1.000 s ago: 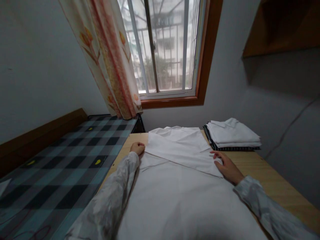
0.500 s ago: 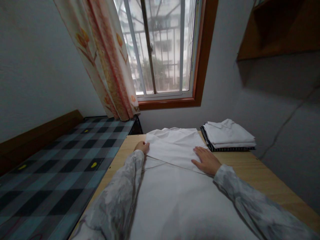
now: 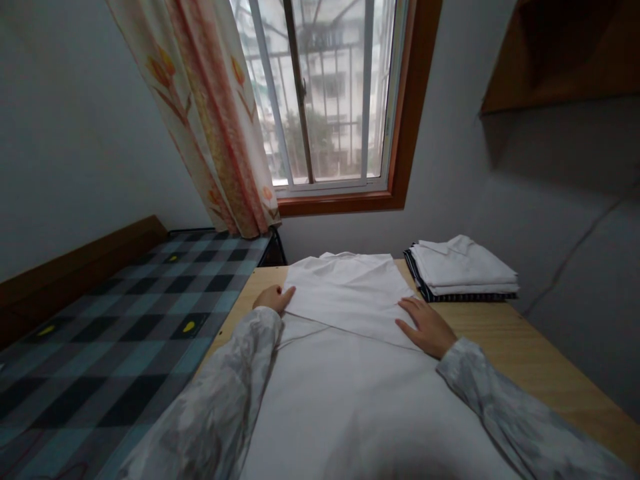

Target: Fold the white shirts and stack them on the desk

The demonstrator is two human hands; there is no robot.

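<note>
A white shirt (image 3: pixel 350 373), by its look, lies lengthwise on the light wooden table (image 3: pixel 530 347). Its far part is folded over in a flap (image 3: pixel 345 287) with a slanting lower edge, and the far end is wrinkled. At the flap's left edge, my left hand (image 3: pixel 273 299) has its fingers curled and its thumb on the cloth, closed on that edge; the fingertips are partly hidden. My right hand (image 3: pixel 429 328) rests palm down along the flap's right edge, fingers spread and open. The near end of the shirt runs out of the picture below.
A folded stack (image 3: pixel 463 267) of white clothes over dark striped ones sits at the table's back right. Left of the table is a bed surface with a checked cover (image 3: pixel 150 347). A flowered curtain (image 3: pixel 215 133) hangs beside the window (image 3: pixel 330 113); a wooden cabinet (image 3: pixel 565 60) juts out upper right.
Both hands have moved outward, the left hand leftward and the right hand rightward. The flap's left edge has shifted slightly left. The view has turned a little.
</note>
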